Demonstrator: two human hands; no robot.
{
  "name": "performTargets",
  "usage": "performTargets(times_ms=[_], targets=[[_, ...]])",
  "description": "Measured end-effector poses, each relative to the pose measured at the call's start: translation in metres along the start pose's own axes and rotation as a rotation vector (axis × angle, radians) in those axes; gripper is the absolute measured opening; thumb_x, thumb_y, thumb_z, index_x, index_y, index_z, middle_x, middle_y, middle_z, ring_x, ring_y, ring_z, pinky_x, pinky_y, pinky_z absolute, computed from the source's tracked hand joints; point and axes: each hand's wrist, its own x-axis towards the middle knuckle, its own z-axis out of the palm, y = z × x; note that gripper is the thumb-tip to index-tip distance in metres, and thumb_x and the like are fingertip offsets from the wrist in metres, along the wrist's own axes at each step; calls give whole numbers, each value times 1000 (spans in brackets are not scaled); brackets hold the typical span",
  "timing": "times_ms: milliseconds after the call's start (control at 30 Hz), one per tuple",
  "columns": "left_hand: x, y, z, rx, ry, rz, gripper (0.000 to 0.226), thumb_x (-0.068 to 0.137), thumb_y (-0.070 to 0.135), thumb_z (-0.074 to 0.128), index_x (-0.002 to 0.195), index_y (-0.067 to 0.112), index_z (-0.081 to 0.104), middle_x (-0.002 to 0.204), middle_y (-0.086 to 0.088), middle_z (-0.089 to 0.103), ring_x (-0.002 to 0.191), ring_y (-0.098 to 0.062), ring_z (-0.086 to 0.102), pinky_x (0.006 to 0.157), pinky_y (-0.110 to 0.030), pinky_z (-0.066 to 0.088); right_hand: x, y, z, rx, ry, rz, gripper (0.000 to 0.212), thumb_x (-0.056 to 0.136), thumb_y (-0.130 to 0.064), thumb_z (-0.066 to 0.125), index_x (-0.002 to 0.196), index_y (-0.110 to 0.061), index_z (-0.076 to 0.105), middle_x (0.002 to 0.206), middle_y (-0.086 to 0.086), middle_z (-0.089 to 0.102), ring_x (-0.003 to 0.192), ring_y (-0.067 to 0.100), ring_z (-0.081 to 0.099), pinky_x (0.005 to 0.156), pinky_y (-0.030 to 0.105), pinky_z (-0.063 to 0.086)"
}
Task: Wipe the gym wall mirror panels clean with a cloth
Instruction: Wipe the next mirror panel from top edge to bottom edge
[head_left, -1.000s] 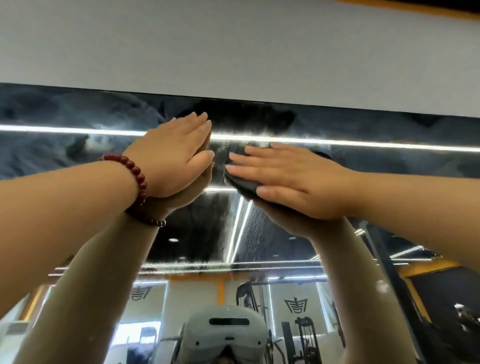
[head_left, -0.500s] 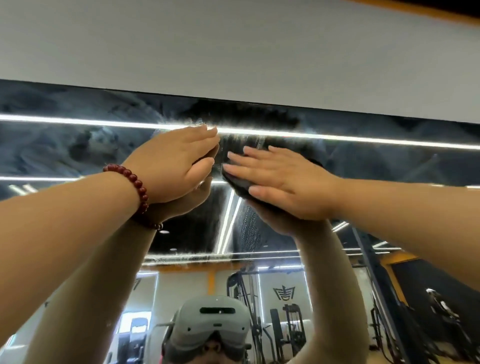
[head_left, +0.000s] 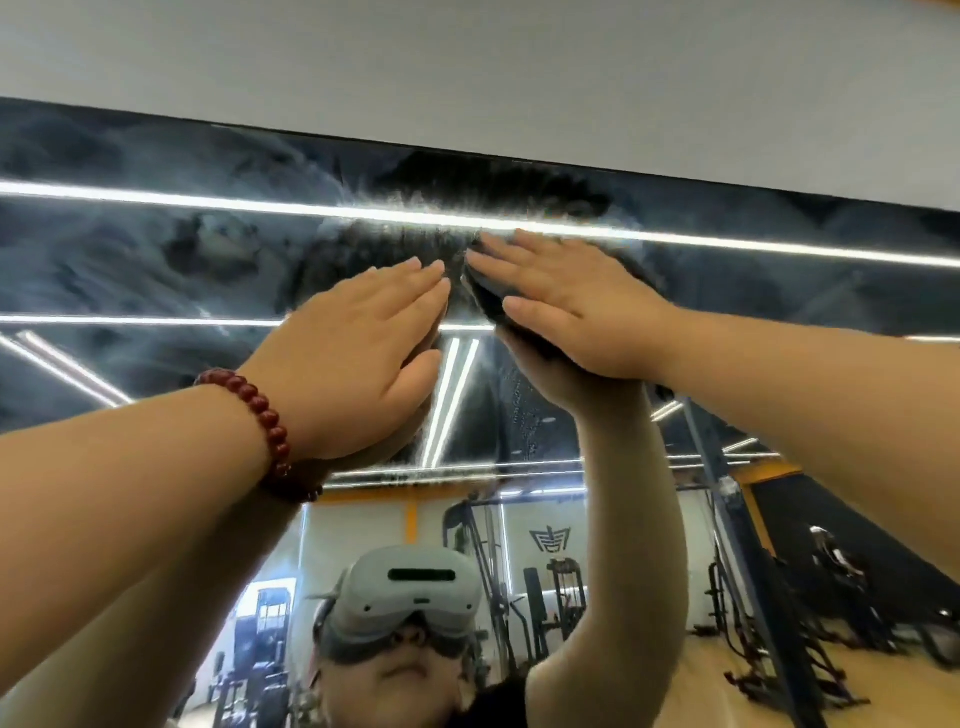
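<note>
The upper band of the mirror (head_left: 156, 249) is being wiped. A dark cloth (head_left: 485, 296) is pressed flat to the glass under the right hand (head_left: 576, 306), fingers straight. The left hand (head_left: 358, 358) lies just beside it, fingers straight, holding nothing. Hazy smears to the left probably call for a leftward sweep next.

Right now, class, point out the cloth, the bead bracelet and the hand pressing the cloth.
cloth (head_left: 488, 299): head view, dark edge showing below the fingers.
bead bracelet (head_left: 260, 413): head view, red beads on the left wrist.
right hand (head_left: 576, 306): head view, back of hand.
</note>
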Motion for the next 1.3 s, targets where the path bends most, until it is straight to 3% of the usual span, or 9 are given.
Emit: performTargets(times_ms=[200, 400, 467, 600, 800, 933, 1033, 1167, 1300], targets=[[0, 2, 1, -6, 18, 12, 94, 75, 56, -7, 158, 16, 12, 165, 1, 6, 151, -12, 3, 117, -24, -4, -64, -22, 6, -30, -143, -268, 53, 102, -52, 17, 152, -42, 5, 163, -19, 2, 151, 6, -5, 120, 27, -8], [-4, 3, 3, 30, 77, 115, 82, 86, 51, 3, 154, 12, 26, 162, -5, 21, 150, -18, 18, 111, -16, -7, 5, 9, -7, 38, 10, 203, 52, 108, -39, 25, 157, -31, 11, 166, -7, 4, 153, 15, 1, 123, 39, 2], [-4, 1, 4, 34, 103, 147, 77, 90, 48, 9, 152, 9, 33, 159, -9, 29, 147, -22, 26, 110, -16, -4, 11, 8, -4, -26, 48, 218, 52, 108, -39, 23, 158, -30, 13, 166, -6, 6, 153, 18, 3, 123, 43, 5], [-2, 0, 6, 45, 117, 166, 73, 92, 45, 14, 149, 6, 38, 156, -11, 34, 145, -24, 30, 113, -21, 4, -27, -14, 9, -41, 17, -35, 56, 99, -54, 12, 153, -39, 8, 163, -13, 6, 152, 14, 3, 120, 36, -1], [-5, 3, 1, 80, 63, 157, 67, 94, 38, 21, 146, 3, 43, 153, -14, 40, 142, -28, 37, 115, -39, 22, -81, -22, 16, -98, -88, -415, 53, 103, -53, 18, 154, -40, 16, 163, -12, 14, 152, 15, 8, 121, 36, 1], [-9, 8, -3, 141, 0, 193, 63, 95, 34, 24, 142, -1, 47, 148, -19, 46, 137, -34, 44, 112, -48, 32, -33, 11, 0, 2, -47, -54, 55, 103, -54, 22, 155, -40, 11, 165, -11, 5, 152, 14, 0, 122, 40, -2], [-19, 20, -2, 90, -13, 120, 70, 93, 42, 20, 150, 4, 36, 157, -13, 33, 146, -27, 30, 118, -41, 21, -13, 17, 0, -48, 19, 114, 53, 105, -49, 21, 156, -37, 12, 166, -8, 6, 153, 18, 3, 123, 43, 3], [-37, 49, 8, -16, 44, 35, 70, 93, 39, 23, 150, 0, 35, 158, -16, 30, 147, -27, 25, 120, -30, 10, -61, -14, 16, -91, -13, -186, 55, 101, -56, 14, 154, -41, 10, 164, -12, 9, 152, 15, 5, 121, 41, 1], [-44, 62, 17, 31, 54, -13, 68, 94, 36, 26, 147, -4, 38, 155, -20, 34, 145, -32, 31, 119, -35, 13, -104, -19, 24, -109, -63, -499, 53, 103, -53, 21, 154, -37, 25, 162, -11, 20, 151, 16, 14, 121, 42, 5]])
